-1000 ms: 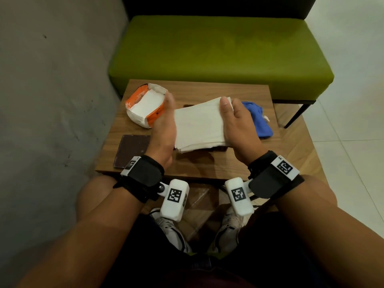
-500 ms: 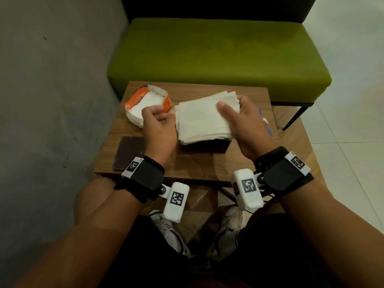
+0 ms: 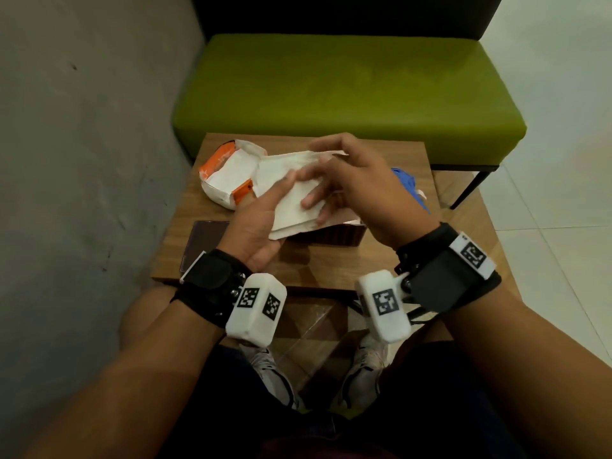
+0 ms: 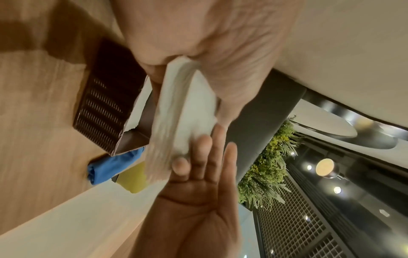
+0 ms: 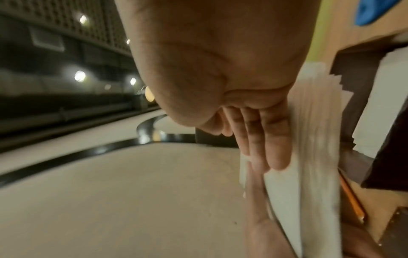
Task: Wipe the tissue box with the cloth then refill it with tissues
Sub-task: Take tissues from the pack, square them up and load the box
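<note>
I see both hands up over the wooden table (image 3: 298, 263), working one stack of tissues (image 3: 291, 197). My left hand (image 3: 256, 226) is palm-up under the near end of the stack, thumb side over the top edge, so it grips the stack; the left wrist view shows the stack wedged in the crook of that hand (image 4: 187, 97). My right hand (image 3: 361, 190) lies on top with fingers spread and fairly straight, pressing down on the tissues; the right wrist view shows those fingers (image 5: 273, 139) flat against the stack's face. The stack is lifted, tilted, just above the dark brown tissue box (image 3: 334, 235), which sits open on the table with some white tissue already inside per the left wrist view (image 4: 103, 108). The blue cloth (image 3: 409, 185) lies bunched on the table just right of the box, mostly hidden behind my right hand. The torn orange-and-white tissue pack (image 3: 228, 180) sits left of the stack. A flat dark brown lid-like panel (image 3: 202, 236) lies near the left front table edge. Green bench (image 3: 347, 94) behind.
</note>
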A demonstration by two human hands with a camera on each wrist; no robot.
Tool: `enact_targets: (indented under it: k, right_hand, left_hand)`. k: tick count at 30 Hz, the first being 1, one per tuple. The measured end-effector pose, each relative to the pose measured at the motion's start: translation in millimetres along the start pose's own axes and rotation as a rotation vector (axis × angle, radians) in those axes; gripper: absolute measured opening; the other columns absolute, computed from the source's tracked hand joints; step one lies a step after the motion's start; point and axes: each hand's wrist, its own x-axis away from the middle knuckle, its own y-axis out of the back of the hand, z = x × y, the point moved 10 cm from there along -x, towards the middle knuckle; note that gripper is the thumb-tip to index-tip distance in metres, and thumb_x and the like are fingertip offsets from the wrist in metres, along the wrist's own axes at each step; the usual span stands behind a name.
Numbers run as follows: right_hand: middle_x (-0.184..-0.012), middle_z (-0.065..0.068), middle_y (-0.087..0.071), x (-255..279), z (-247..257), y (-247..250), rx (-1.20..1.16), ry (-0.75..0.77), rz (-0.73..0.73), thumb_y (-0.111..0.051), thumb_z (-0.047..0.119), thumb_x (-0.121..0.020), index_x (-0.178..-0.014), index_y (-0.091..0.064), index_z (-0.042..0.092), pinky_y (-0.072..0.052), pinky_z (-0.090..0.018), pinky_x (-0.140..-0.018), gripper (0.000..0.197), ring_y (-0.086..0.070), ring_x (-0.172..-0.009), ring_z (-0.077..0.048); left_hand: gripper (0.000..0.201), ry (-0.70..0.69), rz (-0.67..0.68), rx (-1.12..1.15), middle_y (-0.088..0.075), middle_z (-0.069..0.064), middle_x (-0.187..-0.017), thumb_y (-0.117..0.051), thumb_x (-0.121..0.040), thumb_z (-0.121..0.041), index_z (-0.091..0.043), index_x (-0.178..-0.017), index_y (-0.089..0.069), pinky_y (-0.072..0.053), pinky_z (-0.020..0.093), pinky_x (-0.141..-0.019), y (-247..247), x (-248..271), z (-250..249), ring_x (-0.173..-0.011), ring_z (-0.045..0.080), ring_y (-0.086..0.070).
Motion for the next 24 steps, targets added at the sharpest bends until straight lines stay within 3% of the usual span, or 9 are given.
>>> enact_targets:
  k: [3,6,8,11,15,18,20,22,24]
  right_hand:
    - [-0.116,-0.022,-0.073,-1.9,-7.8,46.4,-0.053,-0.013,-0.251,-0.047,0.007,-0.108,-0.126,-0.058,0.006,-0.054,-0.036,-0.049,0.021,-0.069,-0.073,-0.029]
    - [-0.11,-0.01,-0.072,5.5,-11.8,77.6,0.191,0.004,-0.46,-0.053,0.03,-0.109,-0.119,-0.061,0.012,-0.055,-0.035,-0.064,0.022,-0.065,-0.081,-0.016]
    - [-0.11,0.006,-0.067,7.2,-25.0,67.4,0.22,-0.097,-0.398,-0.051,0.057,-0.106,-0.126,-0.06,0.017,-0.054,-0.023,-0.077,0.045,-0.062,-0.091,-0.005]
    - [-0.132,0.013,-0.066,3.4,-53.0,40.1,0.09,-0.236,-0.196,-0.048,0.079,-0.096,-0.149,-0.054,0.028,-0.057,-0.026,-0.088,0.074,-0.065,-0.117,-0.006]
    - [-0.137,0.01,-0.066,2.0,-56.1,29.4,-0.015,-0.224,-0.174,-0.045,0.066,-0.106,-0.152,-0.05,0.027,-0.056,-0.028,-0.09,0.061,-0.067,-0.118,-0.007]
    - [-0.131,0.005,-0.07,4.4,-55.5,27.5,-0.085,-0.236,-0.172,-0.045,0.057,-0.11,-0.148,-0.052,0.023,-0.061,-0.023,-0.068,0.051,-0.075,-0.098,-0.004]
    - [-0.132,0.003,-0.07,4.9,-59.1,31.5,-0.094,-0.247,-0.184,-0.049,0.05,-0.111,-0.149,-0.051,0.023,-0.061,-0.027,-0.069,0.047,-0.074,-0.103,-0.01]
    - [-0.128,-0.003,-0.072,5.7,-61.2,31.8,-0.058,-0.233,-0.155,-0.053,0.036,-0.111,-0.146,-0.052,0.022,-0.06,-0.035,-0.062,0.038,-0.074,-0.1,-0.018]
    - [-0.127,-0.01,-0.073,6.7,-62.8,35.9,-0.046,-0.205,-0.125,-0.054,0.024,-0.111,-0.144,-0.053,0.019,-0.056,-0.036,-0.054,0.034,-0.074,-0.094,-0.024]
  left_hand:
    - [0.044,0.028,-0.112,0.03,-0.074,0.015,-0.137,-0.063,-0.109,-0.026,-0.011,-0.15,-0.06,-0.066,0.046,-0.093,15.6,1.2,4.2,-0.125,0.033,-0.073]
    - [0.043,0.054,-0.092,0.046,-0.074,0.011,-0.138,-0.06,-0.11,-0.032,-0.014,-0.15,-0.061,-0.066,0.044,-0.094,11.5,3.4,4.7,-0.127,0.03,-0.073]
    - [0.044,0.055,-0.072,0.045,-0.073,0.012,-0.14,-0.058,-0.111,-0.034,-0.013,-0.15,-0.061,-0.064,0.045,-0.1,6.8,5.2,5.3,-0.129,0.031,-0.071]
    - [0.046,0.034,-0.053,0.008,-0.073,0.013,-0.14,-0.06,-0.11,-0.033,-0.012,-0.151,-0.059,-0.062,0.049,-0.103,1.1,3.8,9.0,-0.129,0.032,-0.071]
    - [0.051,-0.057,-0.134,-0.14,-0.077,0.005,-0.134,-0.063,-0.107,-0.048,-0.02,-0.149,-0.06,-0.058,0.052,-0.108,9.0,0.1,5.3,-0.122,0.025,-0.075]
    - [0.059,-0.037,-0.147,-0.197,-0.078,0.002,-0.132,-0.054,-0.105,-0.066,-0.025,-0.146,-0.064,-0.057,0.053,-0.11,6.7,-2.1,7.0,-0.121,0.024,-0.076]
    - [0.067,-0.028,-0.191,-0.2,-0.077,0.001,-0.135,-0.048,-0.103,-0.074,-0.027,-0.148,-0.062,-0.057,0.053,-0.11,13.8,-3.9,7.4,-0.122,0.023,-0.075]
    - [0.068,-0.037,-0.206,-0.237,-0.077,-0.001,-0.134,-0.042,-0.104,-0.075,-0.027,-0.148,-0.062,-0.059,0.054,-0.107,14.2,-4.0,5.8,-0.121,0.021,-0.076]
    - [0.055,-0.013,-0.205,-0.284,-0.082,-0.002,-0.119,-0.04,-0.11,-0.066,-0.026,-0.135,-0.068,-0.065,0.053,-0.095,11.9,-2.6,6.1,-0.108,0.02,-0.081]
